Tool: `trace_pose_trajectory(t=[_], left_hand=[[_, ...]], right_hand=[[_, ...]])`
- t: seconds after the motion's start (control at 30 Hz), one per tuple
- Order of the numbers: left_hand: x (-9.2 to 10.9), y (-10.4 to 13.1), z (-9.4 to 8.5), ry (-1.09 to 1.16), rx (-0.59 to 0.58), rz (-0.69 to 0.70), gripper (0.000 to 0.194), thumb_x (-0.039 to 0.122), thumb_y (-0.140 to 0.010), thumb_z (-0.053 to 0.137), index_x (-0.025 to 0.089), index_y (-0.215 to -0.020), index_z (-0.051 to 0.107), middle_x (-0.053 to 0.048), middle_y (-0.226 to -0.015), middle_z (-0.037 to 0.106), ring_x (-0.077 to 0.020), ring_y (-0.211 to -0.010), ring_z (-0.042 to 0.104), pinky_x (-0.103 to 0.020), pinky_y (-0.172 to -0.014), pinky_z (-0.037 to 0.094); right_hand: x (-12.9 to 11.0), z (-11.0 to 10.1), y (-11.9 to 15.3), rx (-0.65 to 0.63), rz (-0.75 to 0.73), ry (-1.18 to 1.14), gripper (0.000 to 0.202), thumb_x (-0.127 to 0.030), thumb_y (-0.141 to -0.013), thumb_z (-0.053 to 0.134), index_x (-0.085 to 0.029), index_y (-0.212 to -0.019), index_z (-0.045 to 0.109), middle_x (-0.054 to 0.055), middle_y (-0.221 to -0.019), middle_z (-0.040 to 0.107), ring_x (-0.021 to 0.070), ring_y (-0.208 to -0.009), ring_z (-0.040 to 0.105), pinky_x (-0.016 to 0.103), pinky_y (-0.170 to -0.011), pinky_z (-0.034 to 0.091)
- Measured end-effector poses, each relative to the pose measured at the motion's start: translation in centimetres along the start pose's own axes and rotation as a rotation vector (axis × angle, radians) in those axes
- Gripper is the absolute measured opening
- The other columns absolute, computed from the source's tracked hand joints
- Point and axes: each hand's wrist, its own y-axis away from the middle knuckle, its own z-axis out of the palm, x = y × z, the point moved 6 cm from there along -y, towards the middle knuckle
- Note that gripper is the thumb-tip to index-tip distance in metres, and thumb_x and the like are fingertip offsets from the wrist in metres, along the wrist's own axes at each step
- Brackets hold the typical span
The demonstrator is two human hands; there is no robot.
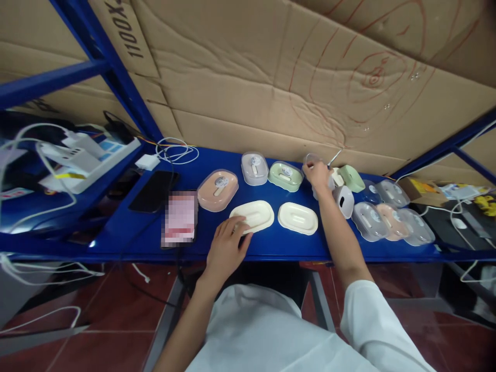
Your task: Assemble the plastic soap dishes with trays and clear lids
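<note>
Two cream oval trays lie on the blue table. My left hand, fingers apart, rests at the near left edge of the left tray. The right tray lies untouched beside it. My right hand reaches to the back, its fingers closed at a clear lid; its grip is partly hidden. Behind the trays stand a peach box, a grey box and a green box, all with clear lids. Right of my forearm are a white piece and a green piece.
Several lidded boxes stand at the right. A black phone, a pink-screened device, a white adapter and coiled cable lie left. A cardboard wall rises behind the blue table, and blue posts flank it.
</note>
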Motion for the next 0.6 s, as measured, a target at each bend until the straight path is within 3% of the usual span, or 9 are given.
trace_pose_trajectory(t=[0.07, 0.17, 0.23, 0.3, 0.4, 0.5, 0.6], left_hand=[[-0.1, 0.0, -0.1, 0.043, 0.005, 0.000, 0.008, 0.025, -0.105, 0.061, 0.022, -0.110, 0.066, -0.011, -0.129, 0.070, -0.0280, -0.125, 0.066, -0.046, -0.108, 0.055], [-0.2, 0.0, -0.1, 0.070, 0.015, -0.007, 0.009, 0.024, -0.105, 0.060, 0.022, -0.112, 0.064, -0.011, -0.130, 0.069, -0.0270, -0.128, 0.065, -0.045, -0.112, 0.054], [-0.2, -0.1, 0.1, 0.069, 0.006, -0.003, 0.009, 0.024, -0.105, 0.060, 0.022, -0.112, 0.064, -0.010, -0.130, 0.069, -0.0269, -0.129, 0.065, -0.046, -0.115, 0.053], [-0.2, -0.1, 0.2, 0.074, -0.010, 0.006, 0.009, 0.024, -0.105, 0.059, 0.023, -0.112, 0.064, -0.010, -0.130, 0.069, -0.0269, -0.129, 0.065, -0.047, -0.116, 0.053], [-0.2, 0.1, 0.3, 0.085, -0.013, 0.010, 0.010, 0.025, -0.105, 0.059, 0.023, -0.113, 0.065, -0.010, -0.130, 0.069, -0.0269, -0.129, 0.065, -0.047, -0.116, 0.053], [-0.3, 0.3, 0.3, 0.090, -0.011, 0.000, 0.010, 0.026, -0.106, 0.059, 0.022, -0.113, 0.065, -0.010, -0.130, 0.069, -0.0271, -0.130, 0.064, -0.046, -0.115, 0.053], [-0.3, 0.4, 0.3, 0.114, -0.030, -0.017, 0.011, 0.027, -0.106, 0.058, 0.023, -0.112, 0.066, -0.010, -0.130, 0.070, -0.0268, -0.130, 0.064, -0.045, -0.114, 0.054]], right_hand=[[-0.2, -1.6, 0.4, 0.098, -0.054, -0.221, 0.031, -0.039, -0.104, 0.051, -0.020, -0.107, 0.076, 0.012, -0.113, 0.080, 0.0287, -0.116, 0.071, 0.052, -0.115, 0.042], [-0.3, -3.7, 2.2, 0.140, -0.180, -0.918, 0.031, -0.052, -0.101, 0.058, -0.024, -0.103, 0.071, 0.007, -0.110, 0.078, 0.0228, -0.111, 0.073, 0.038, -0.100, 0.055], [-0.8, -3.3, 4.1, -0.038, -0.195, -1.306, 0.033, -0.059, -0.093, 0.070, -0.027, -0.101, 0.069, 0.003, -0.107, 0.077, 0.0203, -0.105, 0.074, 0.033, -0.090, 0.059], [-1.9, -1.9, 6.0, -0.261, -0.138, -1.469, 0.040, -0.063, -0.083, 0.080, -0.028, -0.101, 0.068, 0.001, -0.102, 0.077, 0.0190, -0.099, 0.075, 0.031, -0.085, 0.061], [-2.9, 0.0, 8.0, -0.378, -0.036, -1.334, 0.047, -0.068, -0.082, 0.080, -0.027, -0.105, 0.069, 0.003, -0.096, 0.078, 0.0213, -0.095, 0.076, 0.033, -0.083, 0.062], [-2.5, -0.3, 9.3, -0.237, -0.066, -0.944, 0.050, -0.065, -0.098, 0.061, -0.024, -0.126, 0.067, 0.012, -0.119, 0.078, 0.0262, -0.116, 0.073, 0.041, -0.095, 0.060], [-1.0, -2.4, 12.6, -0.061, -0.243, -0.643, 0.050, -0.056, -0.106, 0.051, -0.021, -0.139, 0.064, 0.016, -0.143, 0.069, 0.0296, -0.136, 0.062, 0.049, -0.111, 0.051]])
